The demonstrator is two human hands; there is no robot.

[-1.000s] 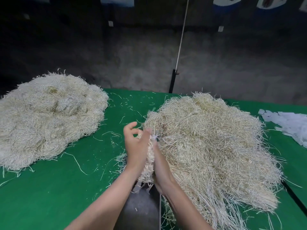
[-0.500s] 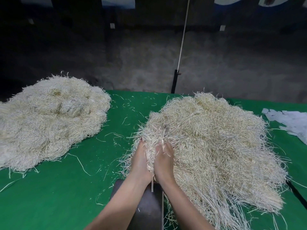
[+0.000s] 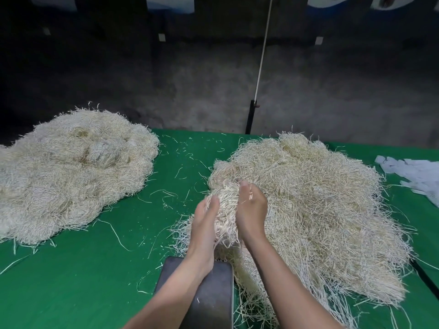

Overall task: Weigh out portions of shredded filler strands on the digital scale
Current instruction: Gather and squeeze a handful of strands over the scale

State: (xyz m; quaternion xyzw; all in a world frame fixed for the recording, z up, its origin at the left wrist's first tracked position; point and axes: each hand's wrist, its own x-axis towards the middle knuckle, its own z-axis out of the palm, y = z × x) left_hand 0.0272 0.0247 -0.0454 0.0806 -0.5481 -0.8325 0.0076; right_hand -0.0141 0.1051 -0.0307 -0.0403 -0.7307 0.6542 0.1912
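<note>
1. Cream shredded filler strands form a clump (image 3: 225, 210) squeezed between both hands, above the near left edge of the right pile (image 3: 316, 210).
2. The left hand (image 3: 204, 224) cups the clump's left side with its thumb up against it. The right hand (image 3: 251, 210) curls its fingers over the clump's top and right side.
3. Under the left forearm lies the digital scale (image 3: 215, 302), a flat dark grey plate carrying a stray strand or two; its display cannot be seen.
4. The right pile spills against the scale's right edge.
5. A second left pile (image 3: 71, 172) sits well apart across the green table cover (image 3: 90, 286), which is littered with loose strands.
6. White paper slips (image 3: 418, 174) lie at the far right.
</note>
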